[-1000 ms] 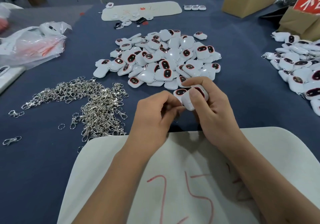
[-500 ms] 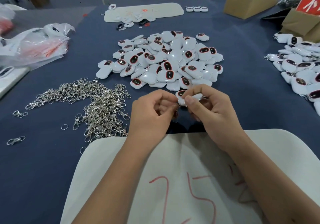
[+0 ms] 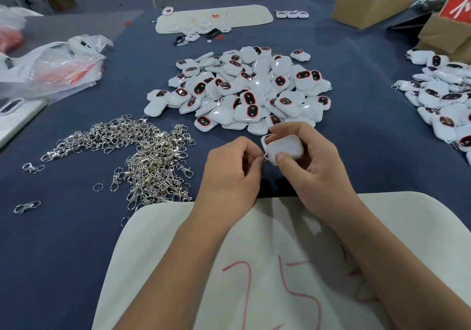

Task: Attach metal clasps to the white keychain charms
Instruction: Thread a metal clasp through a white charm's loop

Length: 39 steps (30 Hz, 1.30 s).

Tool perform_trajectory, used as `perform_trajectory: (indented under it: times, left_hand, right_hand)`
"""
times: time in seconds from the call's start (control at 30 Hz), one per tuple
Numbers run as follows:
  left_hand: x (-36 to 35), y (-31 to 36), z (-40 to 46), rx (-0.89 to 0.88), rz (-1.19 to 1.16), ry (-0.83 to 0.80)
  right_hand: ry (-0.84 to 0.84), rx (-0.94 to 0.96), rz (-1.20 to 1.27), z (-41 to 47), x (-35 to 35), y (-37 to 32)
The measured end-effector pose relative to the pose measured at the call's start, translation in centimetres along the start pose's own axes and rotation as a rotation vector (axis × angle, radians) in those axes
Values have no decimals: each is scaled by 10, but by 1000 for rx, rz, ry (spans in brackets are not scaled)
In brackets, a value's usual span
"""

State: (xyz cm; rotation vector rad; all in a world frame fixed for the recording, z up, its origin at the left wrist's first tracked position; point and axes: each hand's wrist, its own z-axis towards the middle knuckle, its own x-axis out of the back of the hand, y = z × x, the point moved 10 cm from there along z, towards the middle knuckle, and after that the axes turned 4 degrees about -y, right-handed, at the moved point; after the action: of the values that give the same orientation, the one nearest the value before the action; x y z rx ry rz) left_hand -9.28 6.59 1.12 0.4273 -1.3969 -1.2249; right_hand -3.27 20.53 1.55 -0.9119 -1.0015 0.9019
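Above the blue surface (image 3: 356, 135), the right hand (image 3: 309, 162) grips a white charm (image 3: 284, 148) plain side up, presenting its corner loop to the left hand (image 3: 233, 174), whose curled fingers pinch a barely visible metal clasp (image 3: 266, 156) against it, apparently to hook it on.
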Motion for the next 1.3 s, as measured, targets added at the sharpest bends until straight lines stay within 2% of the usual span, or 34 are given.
perform_trajectory:
  times: [0.13,0.37,0.5,0.6,0.7,1.1,1.3]
  left_hand:
    - [7,-1,1,-13,-56,68]
    - [8,0,-1,-24,-275,51]
    - [5,0,0,12,-154,48]
    - [12,7,0,-47,-6,124]
    - [10,9,1,-86,58,109]
    - [-2,-6,7,39,-108,-27]
    - [3,5,4,-52,-36,49]
  right_hand:
    - [54,-44,-24,1,3,7]
    - [55,-125,114,2,3,16]
    - [134,-52,13,0,9,6]
    - [157,12,-46,-1,9,-1]
    - [138,45,-57,0,7,-4]
    - [108,31,-13,0,8,-3]
    - [181,-60,-26,-2,15,6]
